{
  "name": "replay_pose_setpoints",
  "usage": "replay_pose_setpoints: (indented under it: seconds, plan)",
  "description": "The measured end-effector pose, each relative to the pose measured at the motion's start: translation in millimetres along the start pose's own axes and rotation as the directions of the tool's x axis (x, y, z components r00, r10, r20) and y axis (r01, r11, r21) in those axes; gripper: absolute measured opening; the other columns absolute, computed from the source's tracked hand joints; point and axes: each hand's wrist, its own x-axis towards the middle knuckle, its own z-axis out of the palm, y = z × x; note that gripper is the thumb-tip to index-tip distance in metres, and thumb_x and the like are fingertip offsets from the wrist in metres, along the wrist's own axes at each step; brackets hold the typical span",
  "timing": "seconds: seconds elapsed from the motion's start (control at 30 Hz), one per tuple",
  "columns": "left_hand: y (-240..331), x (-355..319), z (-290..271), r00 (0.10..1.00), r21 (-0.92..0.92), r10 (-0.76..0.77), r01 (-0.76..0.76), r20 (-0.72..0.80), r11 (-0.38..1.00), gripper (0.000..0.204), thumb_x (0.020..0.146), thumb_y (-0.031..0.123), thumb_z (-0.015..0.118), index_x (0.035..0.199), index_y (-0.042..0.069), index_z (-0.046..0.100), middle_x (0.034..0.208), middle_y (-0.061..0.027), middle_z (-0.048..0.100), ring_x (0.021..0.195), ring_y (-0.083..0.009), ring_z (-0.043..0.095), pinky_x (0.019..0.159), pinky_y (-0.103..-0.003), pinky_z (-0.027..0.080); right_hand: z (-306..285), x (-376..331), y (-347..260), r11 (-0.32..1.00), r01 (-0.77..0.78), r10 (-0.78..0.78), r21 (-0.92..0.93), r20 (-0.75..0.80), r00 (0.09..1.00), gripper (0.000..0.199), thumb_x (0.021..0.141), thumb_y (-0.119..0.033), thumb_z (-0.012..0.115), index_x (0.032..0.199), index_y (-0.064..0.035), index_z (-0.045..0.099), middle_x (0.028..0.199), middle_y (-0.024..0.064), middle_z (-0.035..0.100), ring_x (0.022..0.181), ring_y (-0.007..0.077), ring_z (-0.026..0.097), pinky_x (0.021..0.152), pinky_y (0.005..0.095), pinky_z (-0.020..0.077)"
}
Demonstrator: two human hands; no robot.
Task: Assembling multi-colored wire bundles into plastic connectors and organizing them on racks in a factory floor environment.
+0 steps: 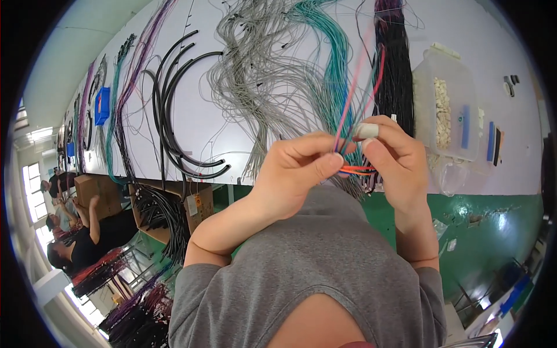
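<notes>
Where the left hand (296, 168) and right hand (394, 156) pinch them together, the thin wires (351, 101) — pink, red, orange, blue — fan upward over the white tabletop (232, 133).

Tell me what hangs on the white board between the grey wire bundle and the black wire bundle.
In the head view, a bundle of teal-green wires hangs between the grey wire bundle and the black wire bundle on the white board.

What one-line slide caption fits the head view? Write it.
Both hands, left hand and right hand, pinch a small bundle of coloured wires before a white board hung with cables.
</notes>
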Motion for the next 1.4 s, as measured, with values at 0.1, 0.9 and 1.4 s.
replay_pose_setpoints:
  seconds: [0.1,0.9,1.4]
  plan:
    - [1,-7,-1,0.999,0.012,-0.009,0.008,0.031,1.0,0.019,0.075,0.0,0.055,0.093,-0.003,0.054,0.083,-0.0072,0.057,0.075,-0.0124,0.054,0.07,-0.027,0.044,15,5,-9,0.978,-0.007,0.003,0.208,0.02,1.0,0.009,0.074,0.001,0.054,0.082,0.0046,0.057,0.079,0.0052,0.053,0.067,0.0077,0.047,0.059,0.0182,0.0371]
    - [-1,-6,-3,0.999,-0.129,0.005,-0.011,-0.046,0.992,0.014,0.079,0.008,0.054,0.088,-0.003,0.055,0.079,-0.0059,0.058,0.072,-0.0076,0.051,0.064,-0.02,0.041,28,-5,-7,0.818,-0.248,0.268,0.519,0.039,0.963,0.005,0.072,0.002,0.055,0.077,0.0005,0.053,0.077,0.0024,0.053,0.071,0.0078,0.051,0.063,0.0206,0.044]
    - [2,-5,-4,0.999,-0.051,0.048,-0.049,-0.02,0.997,0.01,0.079,0.006,0.052,0.084,-0.002,0.055,0.078,-0.0063,0.058,0.068,-0.0072,0.051,0.062,-0.019,0.04,25,1,-4,0.766,-0.195,0.145,0.613,0.13,0.981,0.018,0.073,0.001,0.054,0.091,0.0001,0.051,0.083,0.0059,0.056,0.075,0.0094,0.053,0.067,0.0224,0.0439]
